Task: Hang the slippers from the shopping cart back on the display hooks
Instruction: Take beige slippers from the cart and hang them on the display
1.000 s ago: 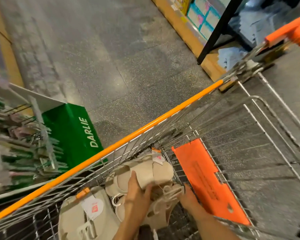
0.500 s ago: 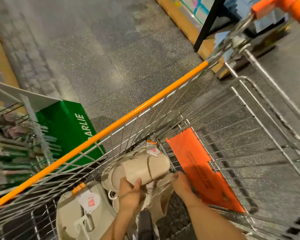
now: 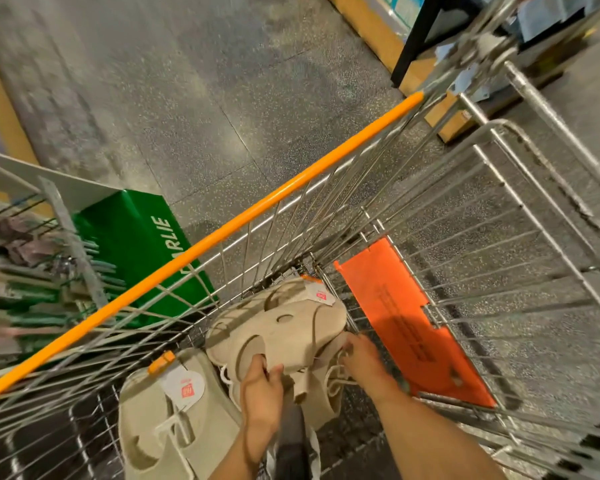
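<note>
**Bare forearms and hands, no sleeves seen**

Two forearms are seen entering from the lower edge of the head view, both uncovered up to the frame's edge; no cuff or sleeve is shown. The left hand (image 3: 262, 393) and the right hand (image 3: 368, 367) are bare, without gloves. Rings, a watch or bracelets cannot be made out, the picture being blurred. Nails are too blurred to be described.

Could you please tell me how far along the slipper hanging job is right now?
Nothing looks hung yet. Both the left hand and right hand grip a beige foam slipper pair inside the wire shopping cart. Another tagged beige pair lies beside it, still to go.
</note>
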`<state>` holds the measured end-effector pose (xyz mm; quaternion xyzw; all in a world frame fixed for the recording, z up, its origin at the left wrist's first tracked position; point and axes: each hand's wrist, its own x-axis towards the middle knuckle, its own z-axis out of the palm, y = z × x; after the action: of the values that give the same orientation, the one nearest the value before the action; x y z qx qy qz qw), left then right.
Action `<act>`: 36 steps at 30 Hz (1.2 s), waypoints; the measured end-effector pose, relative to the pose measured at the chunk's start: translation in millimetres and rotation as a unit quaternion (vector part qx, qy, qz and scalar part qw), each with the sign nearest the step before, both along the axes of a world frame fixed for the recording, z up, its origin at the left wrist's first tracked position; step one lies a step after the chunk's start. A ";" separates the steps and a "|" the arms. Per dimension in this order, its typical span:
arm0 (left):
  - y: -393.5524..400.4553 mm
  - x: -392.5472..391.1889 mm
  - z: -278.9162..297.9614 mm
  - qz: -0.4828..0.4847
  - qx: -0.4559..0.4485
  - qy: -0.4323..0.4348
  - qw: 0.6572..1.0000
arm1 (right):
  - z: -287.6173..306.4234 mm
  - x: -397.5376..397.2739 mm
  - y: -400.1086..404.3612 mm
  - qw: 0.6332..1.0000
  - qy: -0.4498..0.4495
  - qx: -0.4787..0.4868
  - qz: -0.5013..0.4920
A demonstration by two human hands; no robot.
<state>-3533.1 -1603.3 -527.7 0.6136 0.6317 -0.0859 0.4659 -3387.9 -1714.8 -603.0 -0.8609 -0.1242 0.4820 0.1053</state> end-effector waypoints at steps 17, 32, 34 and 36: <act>-1.6 -9.4 -2.9 -0.049 -0.003 -0.045 0.998 | -12.5 -20.2 -30.2 0.995 0.034 -0.046 0.082; 5.1 -10.7 11.9 -0.144 0.006 -0.041 0.989 | 25.4 19.9 24.6 0.983 0.119 0.013 0.136; 5.4 -14.3 11.9 -0.128 -0.015 -0.080 0.988 | 27.7 16.7 29.0 0.987 0.116 0.004 0.112; 7.7 -18.5 10.8 -0.165 0.000 -0.093 0.982 | 29.7 9.0 31.7 0.988 0.112 0.001 0.106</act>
<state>-3551.6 -1595.5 -516.9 0.7148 0.4757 -0.1045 0.5018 -3378.9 -1683.2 -573.3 -0.7831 -0.2026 0.5841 0.0680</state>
